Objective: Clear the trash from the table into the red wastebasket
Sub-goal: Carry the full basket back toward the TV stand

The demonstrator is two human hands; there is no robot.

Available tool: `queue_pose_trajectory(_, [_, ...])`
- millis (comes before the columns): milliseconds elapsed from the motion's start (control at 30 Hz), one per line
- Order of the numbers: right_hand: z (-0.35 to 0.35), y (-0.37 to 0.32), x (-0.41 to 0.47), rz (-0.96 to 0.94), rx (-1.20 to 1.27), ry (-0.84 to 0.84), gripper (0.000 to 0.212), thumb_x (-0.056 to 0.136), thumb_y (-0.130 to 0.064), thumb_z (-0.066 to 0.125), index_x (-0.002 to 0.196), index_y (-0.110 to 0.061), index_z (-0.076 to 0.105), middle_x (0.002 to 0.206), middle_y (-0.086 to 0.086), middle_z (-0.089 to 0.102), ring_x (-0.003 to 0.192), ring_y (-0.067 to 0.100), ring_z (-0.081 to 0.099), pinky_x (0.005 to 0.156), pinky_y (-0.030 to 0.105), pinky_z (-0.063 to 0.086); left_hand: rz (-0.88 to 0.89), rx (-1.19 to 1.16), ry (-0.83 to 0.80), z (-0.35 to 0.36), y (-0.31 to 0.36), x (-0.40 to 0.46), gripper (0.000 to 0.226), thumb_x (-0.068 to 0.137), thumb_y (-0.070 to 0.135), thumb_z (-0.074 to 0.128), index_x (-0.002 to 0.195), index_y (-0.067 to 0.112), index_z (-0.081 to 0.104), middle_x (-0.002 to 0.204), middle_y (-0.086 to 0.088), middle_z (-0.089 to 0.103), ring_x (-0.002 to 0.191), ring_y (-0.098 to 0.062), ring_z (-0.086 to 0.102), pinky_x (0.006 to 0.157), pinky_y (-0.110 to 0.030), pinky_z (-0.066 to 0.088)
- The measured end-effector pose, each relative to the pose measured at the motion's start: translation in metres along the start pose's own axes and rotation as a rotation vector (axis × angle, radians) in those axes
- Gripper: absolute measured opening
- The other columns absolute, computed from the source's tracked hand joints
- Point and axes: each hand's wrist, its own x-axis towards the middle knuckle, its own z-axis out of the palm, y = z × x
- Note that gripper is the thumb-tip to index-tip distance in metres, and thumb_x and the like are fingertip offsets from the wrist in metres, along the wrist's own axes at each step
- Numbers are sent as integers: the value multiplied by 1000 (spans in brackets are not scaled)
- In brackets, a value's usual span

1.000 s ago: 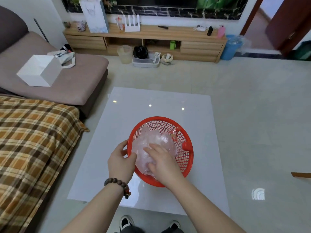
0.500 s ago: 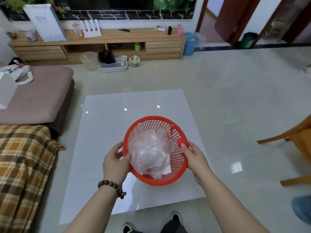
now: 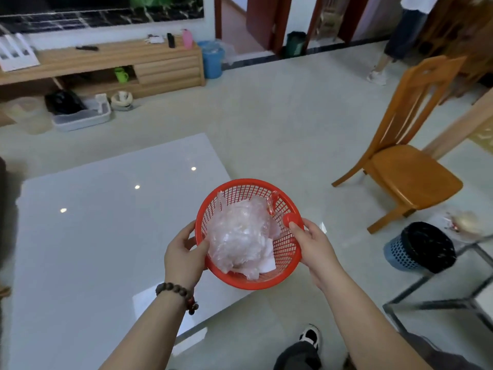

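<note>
The red wastebasket (image 3: 286, 252), a round mesh basket, is held in the air over the right edge of the glossy white table (image 3: 88, 236). Crumpled clear plastic trash (image 3: 238, 236) with some white paper fills it. My left hand (image 3: 184, 256) grips the basket's left rim, thumb inside. My right hand (image 3: 313, 243) grips the right rim beside a round red knob. A bead bracelet circles my left wrist.
A wooden chair (image 3: 408, 166) stands to the right. A blue bin with a black liner (image 3: 421, 248) sits on the floor by a metal-framed table (image 3: 453, 303). A person's legs (image 3: 386, 54) stand at the far right. A wooden TV cabinet (image 3: 112, 65) lines the back wall.
My right hand left the plastic inside the basket and took the right rim. Both hands lifted the basket and carried it rightward as my view turned right.
</note>
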Motion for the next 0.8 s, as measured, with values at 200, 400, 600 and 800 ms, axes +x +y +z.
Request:
queue_pose_trajectory(200, [-111,-16,74,6,33,-4,9,86,-37,63,94,-35,60,104,-4,72,91,15,71,85,43,57,43,50,16,134,21,12,42,86,4,63,110,39,63,96,-3,75,84,-27,73,61,-47,62])
queue_pose_trajectory(400, [-197,-62,147,-13,-12,-24,22,85,-39,63,105,-32,56,109,-1,70,95,18,68,89,46,55,35,5,54,241,52,20,49,84,0,61,90,48,65,77,9,76,65,-16,74,51,-34,58])
queue_pose_trajectory(600, [-227,-84,204,-6,-1,-82,19,85,-36,64,103,-32,58,109,0,70,95,18,69,89,46,55,52,1,132,296,73,37,39,76,16,66,86,54,67,78,10,77,74,-22,74,62,-46,62])
queue_pose_trajectory(800, [-223,-96,258,19,-34,-151,27,85,-36,64,110,-29,58,110,1,70,95,19,69,89,47,55,29,15,209,319,81,71,44,76,14,65,78,58,68,79,12,76,78,-23,74,72,-50,61])
